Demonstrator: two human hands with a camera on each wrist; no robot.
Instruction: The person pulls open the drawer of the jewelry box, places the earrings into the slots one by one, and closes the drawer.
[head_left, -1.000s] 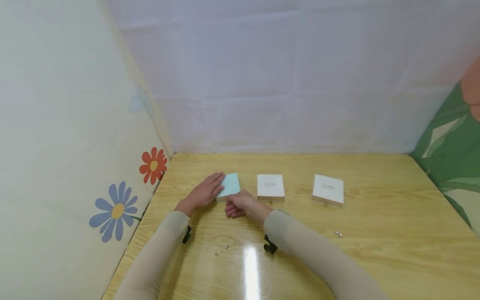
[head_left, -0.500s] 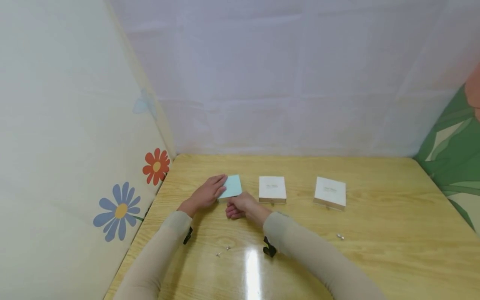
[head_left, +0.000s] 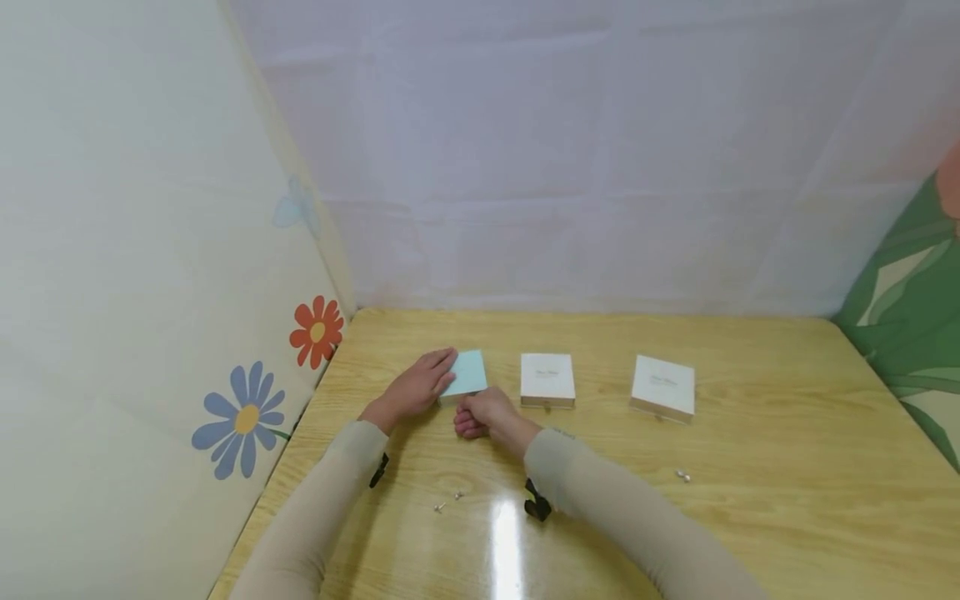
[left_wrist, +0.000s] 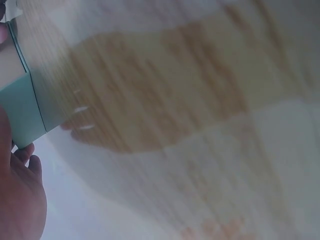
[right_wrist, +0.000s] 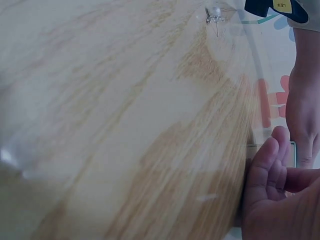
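Note:
A small mint-green box (head_left: 468,372) with a pale front lies on the wooden table. My left hand (head_left: 418,387) holds it at its left side, fingers over the edge of the top. In the left wrist view fingers bend round a corner of the box (left_wrist: 25,107). At the box's front is my right hand (head_left: 487,412), lower fingers curled, thumb and forefinger pinching at the front face. The pinched part is hidden behind the hand. In the right wrist view the curled right hand (right_wrist: 272,195) is beside the box's edge, with the left hand beyond.
Two white boxes with faint lettering, one in the middle (head_left: 547,377) and one farther right (head_left: 663,385), stand in a row with the mint-green one. Small shiny studs (head_left: 439,507) lie near the front, with a pair of silvery pieces (head_left: 682,476) at the right.
The head view has shifted slightly, so everything appears a little farther right and lower. Both hands keep their places on the mint-green box.

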